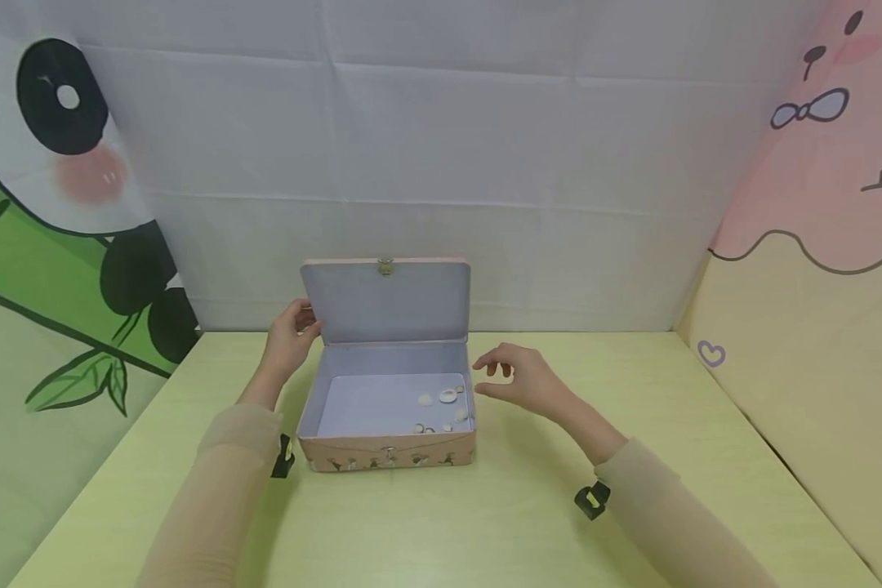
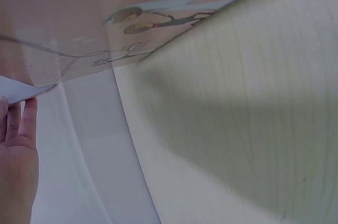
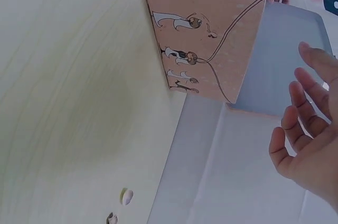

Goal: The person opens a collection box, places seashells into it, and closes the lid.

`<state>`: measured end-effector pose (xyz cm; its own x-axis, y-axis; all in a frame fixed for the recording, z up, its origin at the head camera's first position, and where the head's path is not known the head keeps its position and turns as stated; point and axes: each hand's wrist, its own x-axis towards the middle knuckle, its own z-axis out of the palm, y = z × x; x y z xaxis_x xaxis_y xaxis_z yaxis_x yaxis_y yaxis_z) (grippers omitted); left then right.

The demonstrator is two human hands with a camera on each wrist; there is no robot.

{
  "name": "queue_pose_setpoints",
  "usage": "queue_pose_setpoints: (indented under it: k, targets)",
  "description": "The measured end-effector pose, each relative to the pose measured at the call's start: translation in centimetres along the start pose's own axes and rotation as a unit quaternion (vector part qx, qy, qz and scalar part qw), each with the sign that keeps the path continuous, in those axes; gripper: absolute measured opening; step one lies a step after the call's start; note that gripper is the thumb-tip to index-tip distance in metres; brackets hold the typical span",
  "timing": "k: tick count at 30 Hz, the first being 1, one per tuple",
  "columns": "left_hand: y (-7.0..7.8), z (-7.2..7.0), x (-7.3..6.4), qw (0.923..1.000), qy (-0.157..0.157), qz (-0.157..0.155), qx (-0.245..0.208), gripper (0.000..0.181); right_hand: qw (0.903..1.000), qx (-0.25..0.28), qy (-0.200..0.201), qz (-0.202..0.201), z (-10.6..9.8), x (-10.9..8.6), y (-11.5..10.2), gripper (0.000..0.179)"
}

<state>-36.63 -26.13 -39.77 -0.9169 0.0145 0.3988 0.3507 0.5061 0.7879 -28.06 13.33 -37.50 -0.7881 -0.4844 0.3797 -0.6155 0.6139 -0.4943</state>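
A peach-pink, hinged lidded box (image 1: pixel 385 453), printed with little figures, stands in the head view with its pale inside facing me. Its lid (image 1: pixel 389 306) is raised, a metal clasp (image 1: pixel 385 267) at the top. My left hand (image 1: pixel 290 339) pinches the lid's left edge; in the left wrist view its fingers (image 2: pixel 27 121) meet that edge. Small whitish, shell-like pieces (image 1: pixel 448 396) lie in the box's right half. Beside the right wall my right hand (image 1: pixel 522 380) hovers with fingers loosely bent and thumb apart, nothing between them.
Two small shell-like pieces, one pale (image 3: pixel 127 196) and one darker (image 3: pixel 112 217), lie on the light wooden table (image 1: pixel 441 531) in the right wrist view. A white cloth (image 1: pixel 441 163) hangs behind the box. Cartoon-printed panels (image 1: pixel 816 327) stand at both sides.
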Motion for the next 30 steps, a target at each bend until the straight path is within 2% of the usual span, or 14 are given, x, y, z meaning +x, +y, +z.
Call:
queue_pose_setpoints:
  k: [10,16,30]
  targets:
    - [0.0,0.0,0.0,1.0,-0.003,0.0,0.0,0.034,0.9999,-0.008,0.006,0.012,-2.1,-2.4,1.9,0.029]
    - [0.0,0.0,0.0,1.0,-0.005,-0.001,-0.001,0.035,0.9993,-0.009,0.03,0.022,-2.9,-4.0,3.4,0.029]
    - [-0.2,0.0,0.1,1.0,-0.003,-0.003,0.001,0.035,0.9936,-0.009,0.06,0.095,-3.4,-6.6,8.1,0.028]
